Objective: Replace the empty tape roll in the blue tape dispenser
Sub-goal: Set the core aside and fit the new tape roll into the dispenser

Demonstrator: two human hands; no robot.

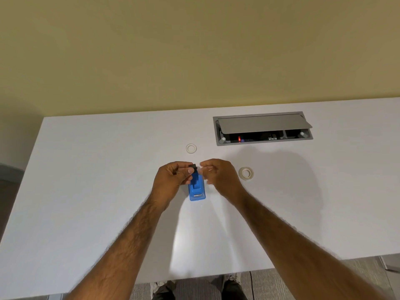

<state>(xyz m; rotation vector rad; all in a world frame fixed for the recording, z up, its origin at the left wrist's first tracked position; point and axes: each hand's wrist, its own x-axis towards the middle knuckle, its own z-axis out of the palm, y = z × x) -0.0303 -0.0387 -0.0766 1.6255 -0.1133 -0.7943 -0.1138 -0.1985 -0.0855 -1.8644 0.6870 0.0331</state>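
Observation:
The blue tape dispenser (196, 191) lies on the white table (86, 191) in front of me, its roll bay open on top. Just above its far end, my left hand (173, 180) pinches a small black spindle (193, 166) between thumb and fingers. My right hand (218, 174) hovers just right of the spindle with loosely curled fingers, a small gap from it, and I see nothing in it. A thin whitish ring (191, 148) lies flat beyond the hands. A thicker tape roll (246, 173) lies flat to the right of my right hand.
A grey cable box (263, 128) is set into the table at the back right, its lid half open. A yellowish wall stands behind the table. My shoes (231, 286) show on the floor below the near table edge.

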